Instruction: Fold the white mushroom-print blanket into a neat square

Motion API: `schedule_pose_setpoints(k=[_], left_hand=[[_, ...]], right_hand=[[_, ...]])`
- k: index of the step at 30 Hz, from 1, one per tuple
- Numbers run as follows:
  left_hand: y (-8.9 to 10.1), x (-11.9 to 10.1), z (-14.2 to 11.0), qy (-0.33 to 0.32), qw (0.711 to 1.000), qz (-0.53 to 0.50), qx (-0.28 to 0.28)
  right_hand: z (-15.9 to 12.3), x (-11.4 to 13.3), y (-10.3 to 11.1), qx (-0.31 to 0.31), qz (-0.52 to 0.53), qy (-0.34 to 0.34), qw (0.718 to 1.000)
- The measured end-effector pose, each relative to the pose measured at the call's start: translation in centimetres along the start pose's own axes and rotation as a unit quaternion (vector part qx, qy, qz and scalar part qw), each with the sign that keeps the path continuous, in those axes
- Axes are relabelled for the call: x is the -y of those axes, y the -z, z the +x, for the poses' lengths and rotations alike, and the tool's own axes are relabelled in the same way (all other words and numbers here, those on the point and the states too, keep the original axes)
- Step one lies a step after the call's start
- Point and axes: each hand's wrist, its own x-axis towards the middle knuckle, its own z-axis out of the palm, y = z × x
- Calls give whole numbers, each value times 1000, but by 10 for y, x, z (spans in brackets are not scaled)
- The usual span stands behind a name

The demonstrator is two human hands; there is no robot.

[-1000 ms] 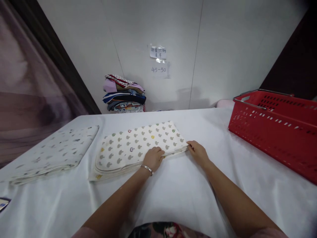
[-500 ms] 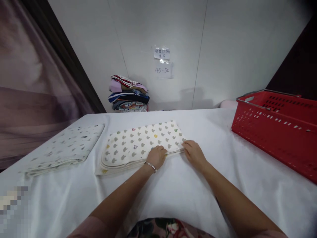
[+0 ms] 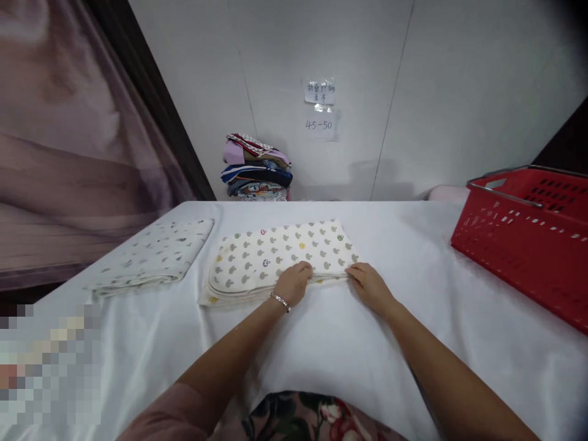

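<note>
A folded cream cloth (image 3: 275, 254) with grey, yellow, red and green mushroom-like prints lies flat in several layers in front of me. My left hand (image 3: 294, 285), with a bracelet at the wrist, is closed on its near edge, right of the middle. At the near right corner, my right hand (image 3: 367, 285) pinches the layers between thumb and fingers. The thumb of my left hand is partly hidden. To the left, apart from both hands, rests another folded white cloth (image 3: 156, 251) with small grey prints.
A red plastic basket (image 3: 519, 257) with a metal handle stands on the right of the white-covered table (image 3: 331, 361). Behind the far edge rises a stack of folded fabrics (image 3: 257, 171) by the wall. A curtain (image 3: 92, 141) hangs at left. Something pixelated sits at lower left.
The camera has turned slightly left, so the whole scene sits further right. Both hands stay at the near edge of the cream cloth; its folded shape looks much the same.
</note>
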Motion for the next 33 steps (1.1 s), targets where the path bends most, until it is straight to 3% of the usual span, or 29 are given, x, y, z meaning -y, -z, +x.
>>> schedule_pose_setpoints(k=[9,26,30,33], left_hand=[[-3,-10,-1,-22,998,45,28],[-2,-15,19,-7,996,43,77],[-6,-19,21,-16,995,73,71],[-9,-21,15,-40,996,75,34]], right_hand=[[-3,-7,-7,-57,15,4,998],[-4,-12,-9,-63,46,-20,997],[-4,-12,-9,-74,36,-13,997],[-4,-12,-9,-76,24,-11,997]])
